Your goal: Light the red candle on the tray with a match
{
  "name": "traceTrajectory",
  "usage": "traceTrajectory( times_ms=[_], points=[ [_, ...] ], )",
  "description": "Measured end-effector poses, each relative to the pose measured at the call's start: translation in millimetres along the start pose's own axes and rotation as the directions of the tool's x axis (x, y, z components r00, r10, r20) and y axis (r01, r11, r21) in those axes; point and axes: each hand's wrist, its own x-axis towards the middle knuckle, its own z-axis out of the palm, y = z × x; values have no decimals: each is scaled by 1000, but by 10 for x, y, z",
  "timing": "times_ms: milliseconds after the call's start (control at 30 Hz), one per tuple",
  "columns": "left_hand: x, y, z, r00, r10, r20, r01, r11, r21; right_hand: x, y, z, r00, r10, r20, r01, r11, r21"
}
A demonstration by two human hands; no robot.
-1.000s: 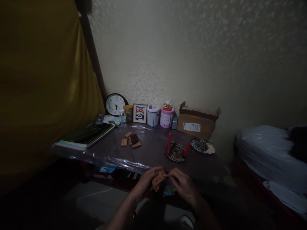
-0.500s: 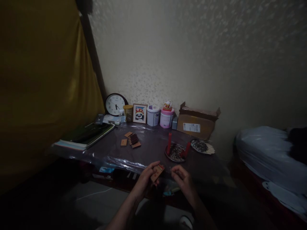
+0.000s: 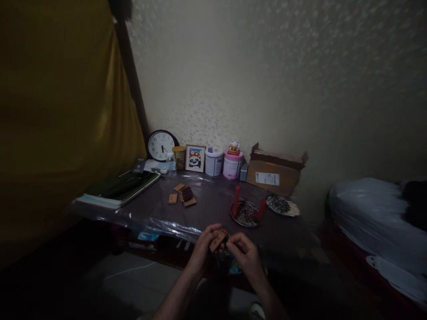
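a small brown matchbox (image 3: pixel 218 242) sits in the left hand (image 3: pixel 202 243), held up about the near edge of the worktop (image 3: pixel 210 204). its long axis runs slantwise, one end low toward the person's left, the other, showing red, pointing up and away to the right. the left hand grips it from its left side, fingers wrapped round.

the right hand (image 3: pixel 244 251) comes in from the other side, so the box lies to the left of its fingertips. those tips are drawn together just beside the box's right side, near the red end; whether they touch it, or pinch something thin, is too dark and small to tell. the left is the nearer hand, but the gap on the right looks like the relation that counts.

beyond the hands, toward the worktop's right end, is a metal plate (image 3: pixel 246 225) with two red candles (image 3: pixel 236 202), one upright, one tilted. further toward the far right corner lie pale sticks (image 3: pixel 294 209). more small boxes (image 3: pixel 172 198) lie left of centre.
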Motion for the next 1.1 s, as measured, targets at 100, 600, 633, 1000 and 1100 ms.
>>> traceTrajectory(
  times_ms=[100, 600, 633, 1000, 1100],
  points=[
    [0, 12, 29, 998, 47, -38, -46, 999, 30, -10, 36, 52, 993, -120, 7, 120, 992, -38],
    [9, 11, 123, 985, 160, -69, -150, 980, 129, -151, -15, 212, 892, -436, 118, 448, 819, -358],
    [8, 3, 122, 985, 158, -63, -150, 981, 125, -145, -23, 208, 894, -434, 112, 444, 823, -355],
    [-23, -21, 53, 996, 86, 12, -87, 992, 89, -44, 9, 6, 936, -347, -63, 318, 907, -278],
    [-20, -24, 15, 995, 93, 28, -97, 984, 147, -22, 59, -40, 948, -309, -72, 284, 928, -239]
  ],
)
